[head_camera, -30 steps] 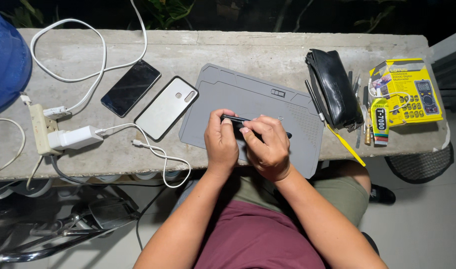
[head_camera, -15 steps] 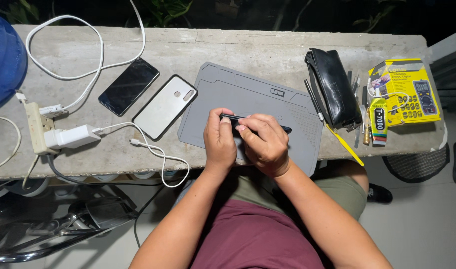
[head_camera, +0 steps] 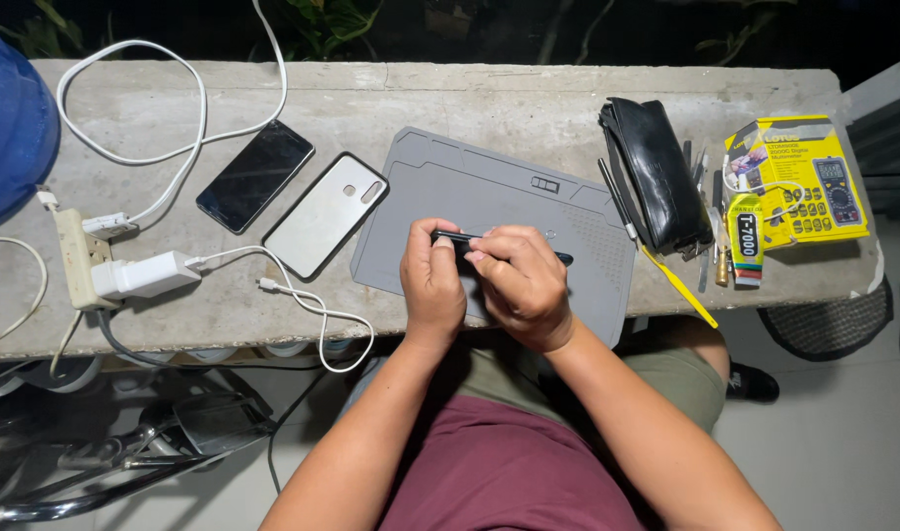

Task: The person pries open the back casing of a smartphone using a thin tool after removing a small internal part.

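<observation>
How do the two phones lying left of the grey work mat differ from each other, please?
The black phone shows a dark glossy face, while the white-backed phone shows a pale surface with a black rim and a small camera cluster near its top corner. The black phone lies farther from the grey mat; the white-backed phone lies right beside it. Both lie flat on the concrete bench, tilted the same way.

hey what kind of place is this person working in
Probably a makeshift phone-repair spot on a concrete ledge, outdoors at night. A grey repair mat lies on it, two phones, one dark and one pale, beside it, and a boxed multimeter with small tools. Both hands, left hand and right hand, hold a slim black tool.
</observation>
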